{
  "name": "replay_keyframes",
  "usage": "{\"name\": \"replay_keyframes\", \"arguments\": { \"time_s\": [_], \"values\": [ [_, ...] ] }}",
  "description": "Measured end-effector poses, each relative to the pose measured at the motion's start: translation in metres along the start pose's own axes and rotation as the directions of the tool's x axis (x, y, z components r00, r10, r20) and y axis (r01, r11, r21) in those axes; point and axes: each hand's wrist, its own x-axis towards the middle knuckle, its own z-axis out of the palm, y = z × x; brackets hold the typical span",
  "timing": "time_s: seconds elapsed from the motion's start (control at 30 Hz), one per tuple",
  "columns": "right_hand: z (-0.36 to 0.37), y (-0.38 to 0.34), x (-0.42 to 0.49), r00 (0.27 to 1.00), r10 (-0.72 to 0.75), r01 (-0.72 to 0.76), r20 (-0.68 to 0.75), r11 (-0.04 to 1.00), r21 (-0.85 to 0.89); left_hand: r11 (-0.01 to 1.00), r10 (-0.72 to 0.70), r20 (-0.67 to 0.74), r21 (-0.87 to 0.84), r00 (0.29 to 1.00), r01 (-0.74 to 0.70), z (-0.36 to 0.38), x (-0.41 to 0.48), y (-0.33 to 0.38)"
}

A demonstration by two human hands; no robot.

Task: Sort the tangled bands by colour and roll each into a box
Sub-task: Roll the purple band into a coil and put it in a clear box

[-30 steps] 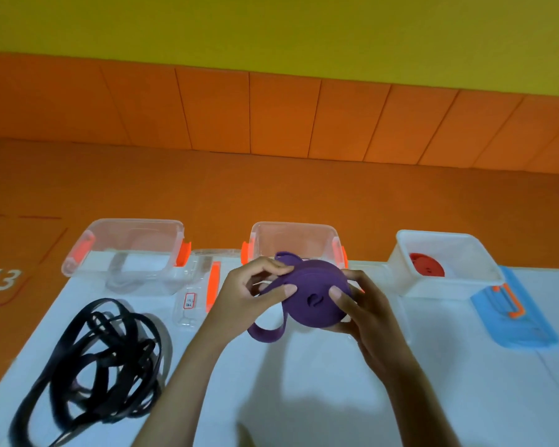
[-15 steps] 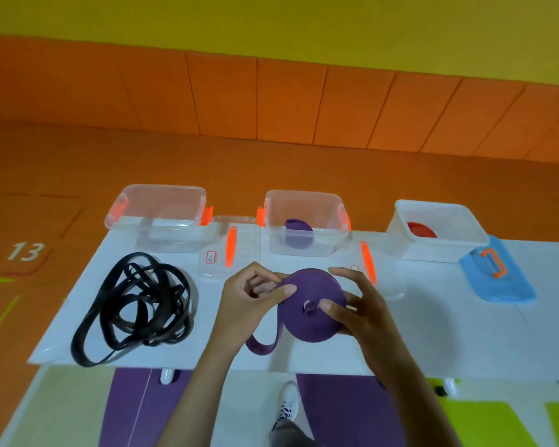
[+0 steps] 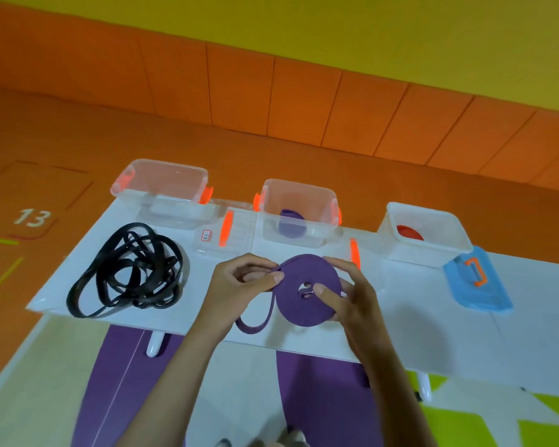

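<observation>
White table (image 3: pixel 433 321), orange floor (image 3: pixel 78 130) beyond. Left hand (image 3: pixel 239 285) pinches the purple band roll (image 3: pixel 299 306) at its edge; right hand (image 3: pixel 352 300) grips its rim.

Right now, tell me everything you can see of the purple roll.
The purple roll is a flat, matte, rubbery-looking band wound into a disc with a small gap at its centre. It is held over the table. The left hand pinches its outer wrap at the upper left; the right hand grips the right rim, one finger near the centre. A loose tail loops down at its lower left.
</observation>
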Motion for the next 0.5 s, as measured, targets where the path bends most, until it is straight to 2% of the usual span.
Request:
{"name": "replay_keyframes", "arguments": {
  "time_s": [0.1,0.27,0.4,0.5],
  "values": [
    [-0.016,-0.001,0.005,0.996,-0.026,0.026,-0.081,1.000,0.002,0.999,-0.012,-0.104,-0.034,0.994,0.009,0.031,0.003,-0.002],
    [-0.052,-0.003,0.006,0.987,-0.042,0.044,-0.158,0.999,0.010,0.998,-0.030,-0.052,-0.058,0.998,0.027,0.070,0.010,0.001],
    [-0.075,-0.010,0.009,0.993,0.022,-0.014,-0.119,0.998,0.069,0.969,-0.156,-0.033,-0.198,0.987,0.147,0.098,0.014,0.003],
    [-0.091,-0.012,0.011,0.997,0.038,-0.032,-0.068,0.996,0.085,0.968,-0.177,-0.106,-0.197,0.979,0.154,0.119,0.015,0.003]
  ]
}}
